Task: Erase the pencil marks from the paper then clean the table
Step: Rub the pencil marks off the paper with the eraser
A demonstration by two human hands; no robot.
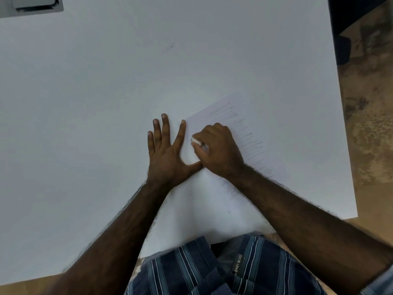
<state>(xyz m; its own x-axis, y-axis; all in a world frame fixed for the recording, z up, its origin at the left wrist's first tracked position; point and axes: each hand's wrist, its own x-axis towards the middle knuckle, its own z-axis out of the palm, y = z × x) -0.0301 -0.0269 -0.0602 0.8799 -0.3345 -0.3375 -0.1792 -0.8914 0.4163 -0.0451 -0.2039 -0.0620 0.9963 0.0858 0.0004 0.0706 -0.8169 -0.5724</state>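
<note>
Eraser on the scribbled sheet

The right hand pinches a white eraser against the paper, beside the pencil marks; the left hand, fingers spread wide, presses flat across the paper's left edge on the table.

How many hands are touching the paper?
2. The left hand lies flat with fingers spread, its thumb and index finger on the paper's left edge. The right hand is closed around a white eraser, pressing it on the paper beside the pencil marks.
</note>
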